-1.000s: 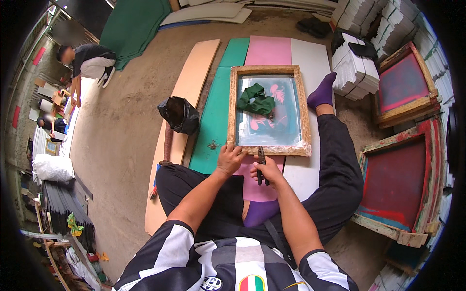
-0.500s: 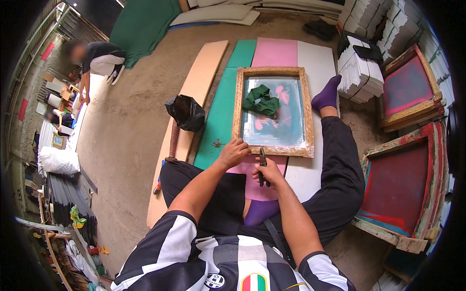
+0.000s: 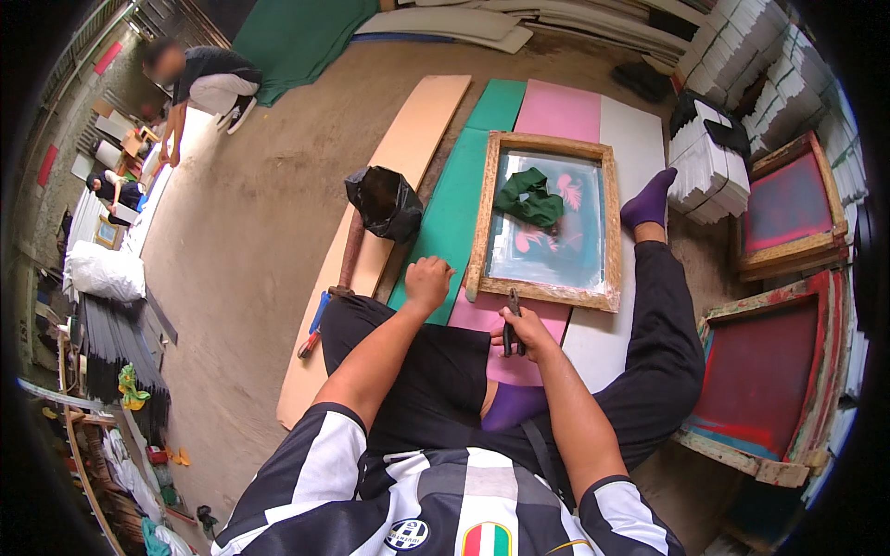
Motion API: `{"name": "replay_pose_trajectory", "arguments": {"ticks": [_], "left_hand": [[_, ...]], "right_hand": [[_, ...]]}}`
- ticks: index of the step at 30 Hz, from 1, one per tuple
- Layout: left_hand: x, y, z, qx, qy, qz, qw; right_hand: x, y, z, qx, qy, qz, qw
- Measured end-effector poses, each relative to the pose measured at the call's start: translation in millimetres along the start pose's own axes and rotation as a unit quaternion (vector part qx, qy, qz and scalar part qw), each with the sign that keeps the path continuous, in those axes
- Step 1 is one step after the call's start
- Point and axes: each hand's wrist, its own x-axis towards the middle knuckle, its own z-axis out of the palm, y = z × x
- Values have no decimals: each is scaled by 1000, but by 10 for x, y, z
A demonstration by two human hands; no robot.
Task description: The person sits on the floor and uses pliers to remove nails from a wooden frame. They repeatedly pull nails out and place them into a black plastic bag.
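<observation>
In front of me lies a wooden screen-printing frame [image 3: 478,232], its mesh marked with blue-grey and pink. A crumpled dark green cloth [image 3: 529,197] rests on the mesh. My right hand [image 3: 530,335] is closed around a pair of dark pliers [image 3: 514,320], jaws pointing away from me, just short of the frame's near edge. My left hand [image 3: 429,284] is off to the left of the frame's near corner, above the green board [image 3: 447,206]. Its fingers are curled in a pinch, and whatever is between them is too small to make out.
An open black plastic bag [image 3: 387,208] stands left, beside a brown rod-like handle [image 3: 350,255] and a blue-handled tool [image 3: 318,315]. More screen frames [image 3: 816,371] lean at right, near stacked white sheets [image 3: 709,171]. Another person [image 3: 215,83] bends over a table at far left.
My left hand has left the frame's near edge and moved left over the green board. The right hand still holds the pliers. The whole view has shifted slightly.
</observation>
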Motion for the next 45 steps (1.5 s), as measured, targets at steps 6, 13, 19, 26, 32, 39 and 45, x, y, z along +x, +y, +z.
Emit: {"name": "replay_pose_trajectory", "arguments": {"ticks": [6,13,19,26,32,39,45], "left_hand": [[-60,-165,67,-43,-55,-84,994],[-59,63,120,-195,-82,-115,971],[-51,209,28,-230,-173,-146,946],[-33,237,92,-260,-167,-134,941],[-82,219,129,-259,-165,-121,944],[-105,288,66,-251,-171,-119,945],[-125,287,71,-277,-139,-145,940]], "right_hand": [[223,196,-23,-45,-33,6,998],[326,171,148,-152,74,6,986],[460,138,223,-204,112,12,973],[624,146,274,-288,141,5,947],[269,-76,599,-398,193,4,897],[295,197,453,-525,249,-77,810],[328,269,219,-508,226,-137,820]]}}
